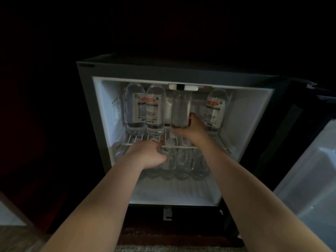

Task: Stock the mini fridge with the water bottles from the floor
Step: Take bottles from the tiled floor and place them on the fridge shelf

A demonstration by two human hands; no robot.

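The mini fridge stands open in a dark cabinet. On its wire shelf stand clear water bottles: two at the left, one at the right. My right hand grips the base of a third bottle standing upright in the middle of the shelf. Several more bottles stand in a row on the fridge floor below. My left hand reaches under the shelf's front edge and closes on the leftmost of these lower bottles.
The fridge door hangs open at the right, its white inner liner facing me. A white control box sits at the top centre of the fridge. The surroundings are dark; a strip of floor shows at the bottom left.
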